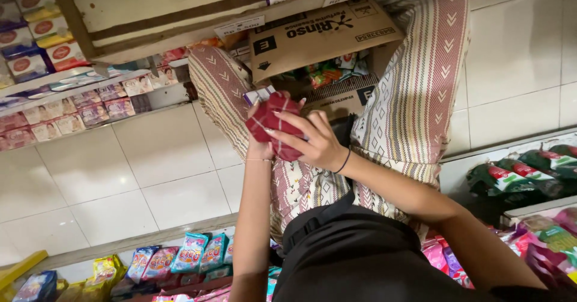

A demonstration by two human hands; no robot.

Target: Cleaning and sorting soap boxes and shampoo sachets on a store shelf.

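My right hand (pixel 315 140) lies over a dark red packet (pixel 273 125), with the fingers curled around its front and a thin black band on the wrist. My left hand (pixel 255 143) is under and behind the same packet, so most of that hand is hidden, but it grips the packet from the other side. Both hands are clamped on it together. I hold the red packet up in the air over my lap, just in front of an open cardboard box (pixel 318 43).

The box sits on the floor between my knees, and I see small colourful packs (pixel 327 70) inside it. My striped trousers (pixel 415 97) spread out on both sides of the box. A black bag (pixel 354 254) rests against my belly.

The white tiled floor (pixel 120 176) lies to one side. Low shelves (pixel 66 106) hold rows of small pink and purple sachets. Near my left elbow stand blue and pink snack bags (pixel 192 254). On the other side lie green and red bags (pixel 523 170).
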